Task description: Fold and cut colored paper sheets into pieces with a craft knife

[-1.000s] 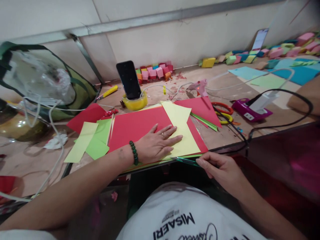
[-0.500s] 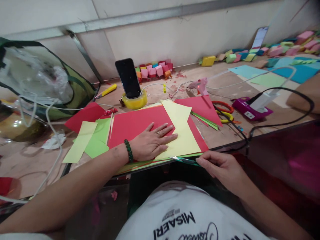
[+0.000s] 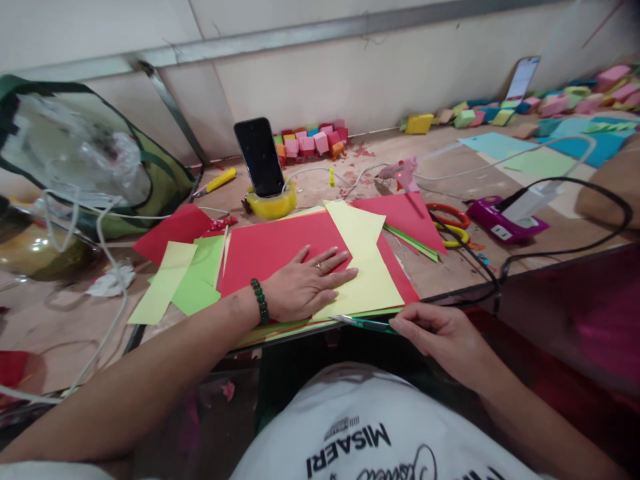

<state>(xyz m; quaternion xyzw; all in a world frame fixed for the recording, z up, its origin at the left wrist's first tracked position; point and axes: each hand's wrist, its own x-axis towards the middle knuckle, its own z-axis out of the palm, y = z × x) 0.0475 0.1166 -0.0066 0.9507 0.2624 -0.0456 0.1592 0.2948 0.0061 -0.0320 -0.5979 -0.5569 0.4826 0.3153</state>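
My left hand (image 3: 307, 283) lies flat with its fingers spread, pressing on a pale yellow paper sheet (image 3: 370, 273) and the red paper (image 3: 280, 247) beneath it. More green and yellow sheets (image 3: 273, 330) show under these along the table's front edge. In my right hand (image 3: 440, 333) is a slim green craft knife (image 3: 367, 324), pinched between thumb and fingers. Its silvery tip points left, at the near edge of the yellow sheet. My fingers hide the rear of the knife.
A black phone (image 3: 259, 157) stands in a yellow tape roll (image 3: 273, 203). Behind the papers lie a pink glue gun (image 3: 403, 175), scissors with red and yellow handles (image 3: 453, 227), and a purple power strip (image 3: 507, 220). A yellow cutter (image 3: 219, 181) and a green bag (image 3: 165, 180) are left.
The knife's tip has slid slightly left along the yellow sheet's near edge, and my right hand has shifted a little with it. My left hand stays flat on the papers.
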